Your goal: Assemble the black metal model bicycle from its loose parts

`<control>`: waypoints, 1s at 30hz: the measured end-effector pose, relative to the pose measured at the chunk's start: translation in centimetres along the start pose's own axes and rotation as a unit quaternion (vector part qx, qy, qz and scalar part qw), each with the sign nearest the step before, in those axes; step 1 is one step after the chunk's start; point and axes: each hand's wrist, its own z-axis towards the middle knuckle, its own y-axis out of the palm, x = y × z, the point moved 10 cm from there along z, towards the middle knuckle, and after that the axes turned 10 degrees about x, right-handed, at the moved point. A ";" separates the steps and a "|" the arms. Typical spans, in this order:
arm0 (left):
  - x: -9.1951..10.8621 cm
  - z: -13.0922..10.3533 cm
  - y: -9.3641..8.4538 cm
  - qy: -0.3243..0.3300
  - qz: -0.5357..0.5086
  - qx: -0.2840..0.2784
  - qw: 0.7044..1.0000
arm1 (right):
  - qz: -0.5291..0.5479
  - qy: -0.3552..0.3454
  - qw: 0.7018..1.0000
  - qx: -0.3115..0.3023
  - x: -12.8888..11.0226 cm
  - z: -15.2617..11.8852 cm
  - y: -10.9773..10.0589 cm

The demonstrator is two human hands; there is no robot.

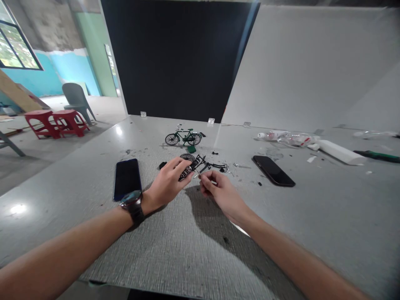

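My left hand [171, 178], with a dark watch [133, 203] at the wrist, is closed round a small black model bicycle part [186, 171]. Just right of it, my right hand [215, 187] pinches a thin, light-coloured piece [198, 174] against the part's edge; its exact shape is too small to tell. A spoked wheel [187, 157] shows behind my left fingers. Thin black frame parts [212, 165] lie beyond my right hand. Farther back, a green model bicycle [184, 137] stands upright, with a small green block [191, 148] in front of it.
One phone [127, 179] lies left of my left hand, another [273, 170] at the right. Plastic wrappers [289, 138], a white bottle [339, 152] and a dark green tool [376, 156] lie at the back right. A black panel [178, 60] rises behind the table [150, 258].
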 end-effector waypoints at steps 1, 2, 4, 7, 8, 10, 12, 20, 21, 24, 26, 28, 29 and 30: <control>0.0 0.0 0.0 0.001 0.001 -0.001 1.000 | 0.008 0.007 1.000 -0.007 0.1 0.0 0.2; 0.0 0.0 0.0 0.002 0.002 -0.002 1.000 | 0.015 0.015 1.000 -0.012 0.2 -0.1 0.3; 0.1 -0.1 0.1 0.008 0.004 -0.004 1.000 | 0.013 0.021 1.000 -0.010 0.4 -0.1 0.3; 0.2 -0.1 0.1 0.012 0.005 -0.003 1.000 | -0.005 0.004 1.000 0.013 0.3 0.0 -0.2; 0.2 -0.1 0.1 0.012 0.005 -0.002 1.000 | -0.008 -0.002 1.000 0.018 0.2 0.1 -0.3; 0.3 0.0 0.0 0.013 0.004 0.000 1.000 | -0.009 -0.007 1.000 0.018 0.1 0.1 -0.3; 0.4 0.0 0.0 0.017 0.003 0.001 1.000 | -0.005 0.000 1.000 0.006 0.2 0.1 -0.1; 0.3 0.0 0.2 0.017 0.008 -0.004 1.000 | -0.003 -0.003 1.000 0.018 -0.2 -0.1 -0.3; 0.4 0.0 0.1 0.018 0.007 -0.003 1.000 | -0.003 -0.005 1.000 0.015 -0.3 0.0 -0.3; 0.6 0.1 -0.1 0.023 0.004 -0.004 1.000 | 0.018 0.005 1.000 0.000 -0.3 0.0 0.0; 0.8 0.2 -0.1 0.029 0.007 -0.008 1.000 | 0.033 0.010 0.999 -0.002 -0.4 0.0 0.1; 0.9 0.3 -0.2 0.034 0.010 -0.010 0.999 | 0.027 0.005 1.000 0.008 -0.4 0.0 -0.2; 1.0 0.4 -0.2 0.037 0.012 -0.009 0.999 | 0.019 0.001 1.000 0.014 -0.4 0.0 -0.3; 1.1 0.4 -0.2 0.039 0.013 -0.007 0.999 | 0.011 -0.003 1.000 0.016 -0.5 0.0 -0.3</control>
